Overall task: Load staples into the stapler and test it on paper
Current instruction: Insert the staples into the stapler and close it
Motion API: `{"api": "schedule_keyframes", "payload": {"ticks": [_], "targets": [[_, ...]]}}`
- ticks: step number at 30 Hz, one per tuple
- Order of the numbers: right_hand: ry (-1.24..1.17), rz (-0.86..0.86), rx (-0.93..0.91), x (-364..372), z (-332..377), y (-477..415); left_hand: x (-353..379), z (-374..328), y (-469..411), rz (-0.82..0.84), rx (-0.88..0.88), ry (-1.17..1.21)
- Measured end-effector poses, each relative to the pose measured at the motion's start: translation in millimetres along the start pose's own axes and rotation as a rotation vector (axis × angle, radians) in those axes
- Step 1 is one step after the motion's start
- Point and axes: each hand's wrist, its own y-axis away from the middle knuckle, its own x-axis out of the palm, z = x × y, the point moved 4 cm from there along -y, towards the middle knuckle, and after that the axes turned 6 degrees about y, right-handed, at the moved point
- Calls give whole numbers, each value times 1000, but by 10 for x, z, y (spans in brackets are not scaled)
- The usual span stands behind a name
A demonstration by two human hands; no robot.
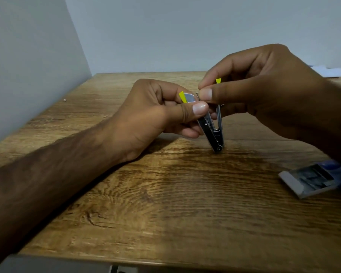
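Fingers of both hands pinch the opened stapler (213, 131) upright on the table (165, 194); staple box (313, 180) lies right.

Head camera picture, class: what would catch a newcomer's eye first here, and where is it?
First, the two hands meeting at the middle of the wooden table: the left hand and right hand hold a small metal stapler hinged open in a V, its hinge end down on the wood. Next, an open staple box lies near the right edge.
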Motion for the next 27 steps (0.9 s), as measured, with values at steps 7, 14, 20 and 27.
{"api": "schedule_keyframes", "payload": {"ticks": [7, 14, 20, 27], "targets": [[20, 18, 21, 22, 32, 7, 31, 20, 12, -13, -26, 20], [-78, -9, 123, -20, -5, -17, -6, -8, -26, -44, -60, 66], [-32, 37, 117, 6, -22, -3, -112, -27, -45, -160, -72, 175], [430, -24, -103, 170, 44, 53, -122, 37, -44, -194, -116, 156]]}}
